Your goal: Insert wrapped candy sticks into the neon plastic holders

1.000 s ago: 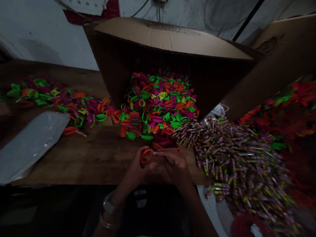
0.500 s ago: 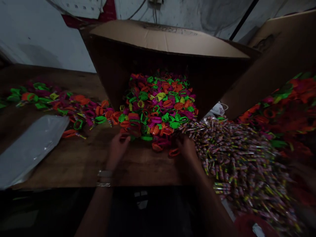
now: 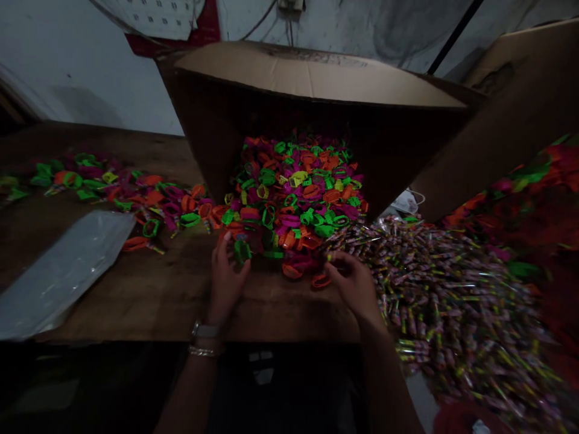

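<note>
My left hand (image 3: 226, 274) rests at the front edge of a heap of small plastic rings (image 3: 294, 193) in orange, green and pink, its thumb and fingers pinched on a green ring (image 3: 242, 249). My right hand (image 3: 353, 280) reaches to the near edge of a pile of thin wrapped sticks (image 3: 447, 295), fingers curled on one stick I can barely make out. An orange ring (image 3: 320, 281) lies on the wooden table (image 3: 149, 295) just left of that hand. A watch and bracelet (image 3: 204, 339) sit on my left wrist.
A large cardboard box (image 3: 316, 78) lies tipped on its side behind the heap, rings spilling out of it. More rings (image 3: 113, 187) trail along the table to the left. A clear plastic bag (image 3: 63, 265) lies front left. Another dim heap of rings (image 3: 529, 199) fills the right.
A second ago both hands held an orange ring together near the table's edge. They then parted and reached forward; now the left pinches a green ring and the right touches the sticks.
</note>
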`<state>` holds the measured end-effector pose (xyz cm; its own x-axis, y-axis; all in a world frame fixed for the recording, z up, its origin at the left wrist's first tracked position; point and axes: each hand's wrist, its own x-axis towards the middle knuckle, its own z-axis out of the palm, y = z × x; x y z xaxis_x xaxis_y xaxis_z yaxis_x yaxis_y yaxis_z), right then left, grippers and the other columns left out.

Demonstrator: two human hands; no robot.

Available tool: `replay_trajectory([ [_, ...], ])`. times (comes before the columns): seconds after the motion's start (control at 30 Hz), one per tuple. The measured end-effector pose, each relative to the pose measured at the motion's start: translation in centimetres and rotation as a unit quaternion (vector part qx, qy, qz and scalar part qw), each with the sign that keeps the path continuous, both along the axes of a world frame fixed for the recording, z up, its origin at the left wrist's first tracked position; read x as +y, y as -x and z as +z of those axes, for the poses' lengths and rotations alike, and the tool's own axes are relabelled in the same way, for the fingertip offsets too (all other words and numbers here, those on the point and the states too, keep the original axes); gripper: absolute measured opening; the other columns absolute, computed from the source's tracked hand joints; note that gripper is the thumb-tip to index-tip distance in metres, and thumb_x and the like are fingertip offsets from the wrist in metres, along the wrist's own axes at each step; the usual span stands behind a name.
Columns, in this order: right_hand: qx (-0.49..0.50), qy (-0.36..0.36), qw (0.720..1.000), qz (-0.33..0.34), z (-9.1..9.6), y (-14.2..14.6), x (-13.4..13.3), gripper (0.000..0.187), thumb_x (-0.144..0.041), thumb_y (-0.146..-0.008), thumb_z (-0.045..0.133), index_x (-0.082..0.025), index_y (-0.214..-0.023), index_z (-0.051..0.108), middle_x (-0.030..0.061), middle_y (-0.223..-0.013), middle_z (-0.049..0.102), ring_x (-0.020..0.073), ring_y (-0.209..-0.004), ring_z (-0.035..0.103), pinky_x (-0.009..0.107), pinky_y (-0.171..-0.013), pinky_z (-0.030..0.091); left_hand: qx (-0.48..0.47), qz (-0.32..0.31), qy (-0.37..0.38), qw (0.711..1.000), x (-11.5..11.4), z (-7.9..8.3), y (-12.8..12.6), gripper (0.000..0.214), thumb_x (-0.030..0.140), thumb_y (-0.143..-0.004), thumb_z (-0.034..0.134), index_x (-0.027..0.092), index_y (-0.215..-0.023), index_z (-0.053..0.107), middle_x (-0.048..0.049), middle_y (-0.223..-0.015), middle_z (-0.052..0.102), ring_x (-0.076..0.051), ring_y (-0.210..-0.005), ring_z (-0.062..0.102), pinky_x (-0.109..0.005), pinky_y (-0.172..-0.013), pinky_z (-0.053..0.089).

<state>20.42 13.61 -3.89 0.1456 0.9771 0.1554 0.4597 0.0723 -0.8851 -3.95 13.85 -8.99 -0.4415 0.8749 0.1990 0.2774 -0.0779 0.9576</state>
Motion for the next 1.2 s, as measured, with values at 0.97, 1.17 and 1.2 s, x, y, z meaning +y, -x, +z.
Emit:
replay_trajectory([
  [0.97,0.726,0.274,0.615,0.145,-1.4,7.3,-5.8,0.020,-0.027,-0.070,0.078,-0.019,-0.084,0.066,-0.0011,-0.079,0.070,0.0094,-0.076,0.065,0.019,-0.074,0.055,-0.200,-0.255,0.030,0.945,-5.1,4.5,-5.0,0.051,0.027,-0.071,0.067,0.024,-0.121,0.057,-0.0091,-0.132,0.057,-0.026,-0.113,0.059,-0.036,-0.091,0.050],
  [1.17,0.623,0.227,0.744,0.084,-0.6,5.5,-7.7,0.026,-0.024,-0.067,0.080,-0.021,-0.087,0.064,-0.0016,-0.078,0.069,0.0120,-0.074,0.066,0.027,-0.074,0.055,-0.188,-0.254,0.038,0.948,-5.4,6.2,-4.3,0.039,0.029,-0.070,0.071,0.021,-0.106,0.059,-0.0054,-0.094,0.071,-0.023,-0.090,0.067,-0.035,-0.080,0.052],
  [1.2,0.603,0.198,0.768,0.084,-0.2,5.1,-7.6,0.026,-0.024,-0.066,0.080,-0.022,-0.086,0.063,-0.0022,-0.078,0.068,0.0129,-0.074,0.066,0.029,-0.075,0.055,-0.184,-0.252,0.049,0.949,-5.4,6.4,-4.2,0.039,0.030,-0.070,0.071,0.021,-0.106,0.059,-0.0042,-0.091,0.070,-0.021,-0.086,0.067,-0.033,-0.077,0.053],
])
